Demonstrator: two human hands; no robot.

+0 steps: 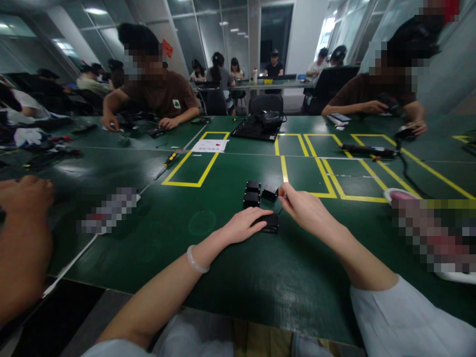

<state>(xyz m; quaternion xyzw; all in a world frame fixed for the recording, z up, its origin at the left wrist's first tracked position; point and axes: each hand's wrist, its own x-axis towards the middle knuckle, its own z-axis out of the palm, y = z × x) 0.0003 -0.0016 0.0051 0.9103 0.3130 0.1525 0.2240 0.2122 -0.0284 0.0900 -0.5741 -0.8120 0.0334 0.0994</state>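
From the head camera, your left hand (pixel 243 224) lies palm down on the green table (pixel 230 277), its fingers spread flat over the near end of a flat black box (pixel 270 223) and pressing on it rather than closing around it. A pale bracelet (pixel 196 260) sits on that wrist.

Your right hand (pixel 307 208) is just right of the box, fingers drawn together in a pinch at the tips, close above the box's far corner. Whether something thin is caught in that pinch you cannot tell; it is too small to make out.

Just beyond your left fingertips stand three small black blocks (pixel 256 193), two one behind the other and a third beside them, near your right fingertips. Yellow tape outlines (pixel 193 171) mark the table farther out from both hands.

Well off to the left of your left hand, another person's hand (pixel 22 196) rests on the table edge. Across the table, far beyond your hands, two seated people work over their own parts.
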